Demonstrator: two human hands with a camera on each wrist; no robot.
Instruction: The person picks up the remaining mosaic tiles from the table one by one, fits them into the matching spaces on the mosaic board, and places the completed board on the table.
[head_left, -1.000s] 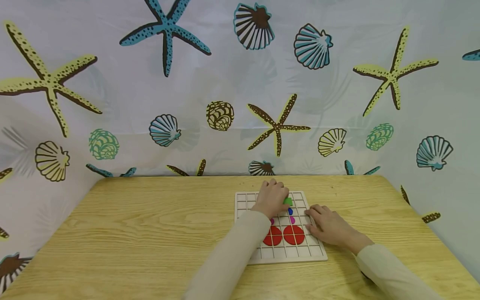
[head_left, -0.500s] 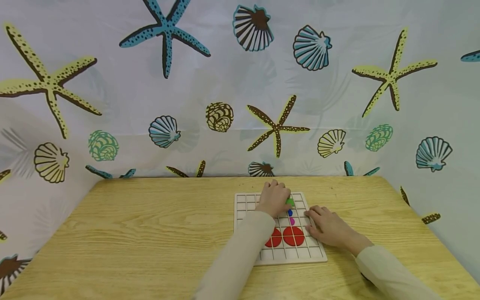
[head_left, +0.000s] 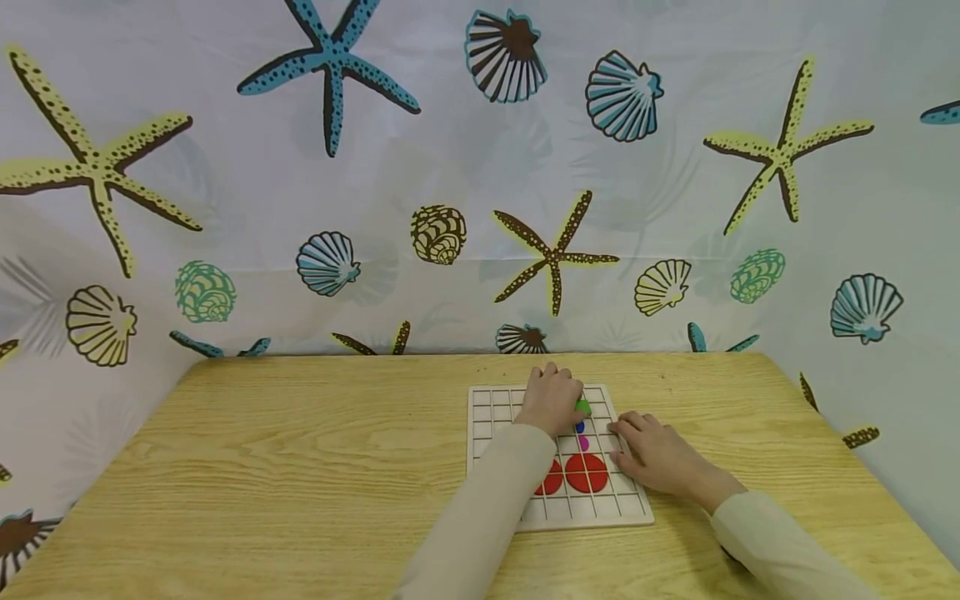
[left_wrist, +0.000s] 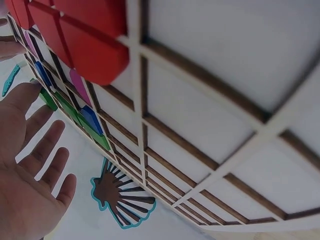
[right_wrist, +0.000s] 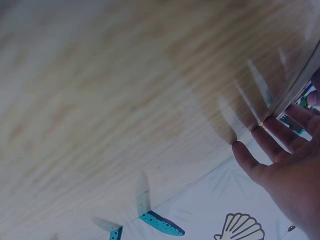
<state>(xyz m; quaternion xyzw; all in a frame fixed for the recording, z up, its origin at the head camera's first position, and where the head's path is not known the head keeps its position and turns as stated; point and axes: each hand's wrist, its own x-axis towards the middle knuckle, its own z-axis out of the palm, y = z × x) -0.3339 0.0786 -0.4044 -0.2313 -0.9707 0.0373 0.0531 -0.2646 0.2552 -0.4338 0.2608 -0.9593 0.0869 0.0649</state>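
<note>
A white grid board (head_left: 480, 408) lies on the table with coloured pieces set in its squares. My left hand (head_left: 551, 404) is over its far half, thumb and index finger pinching a small green piece (left_wrist: 48, 101). Just nearer than that piece are a blue piece (head_left: 581, 427) and a pink piece (head_left: 584, 444). Two red discs, one of them a whole red disc (head_left: 587, 473), fill squares lower down; my left sleeve partly covers the other. My right hand (head_left: 656, 454) rests at the board's right edge, fingers relaxed.
The wooden table (head_left: 315, 467) stretches left of the board. Behind it hangs a white curtain (head_left: 450, 150) printed with starfish and shells, which also runs along both sides. In the left wrist view, more green pieces (left_wrist: 90, 121) sit in the far squares.
My left hand has shifted slightly right and nearer with the green piece, its sleeve now covering more of the left red disc. My right hand stays at the board's edge.
</note>
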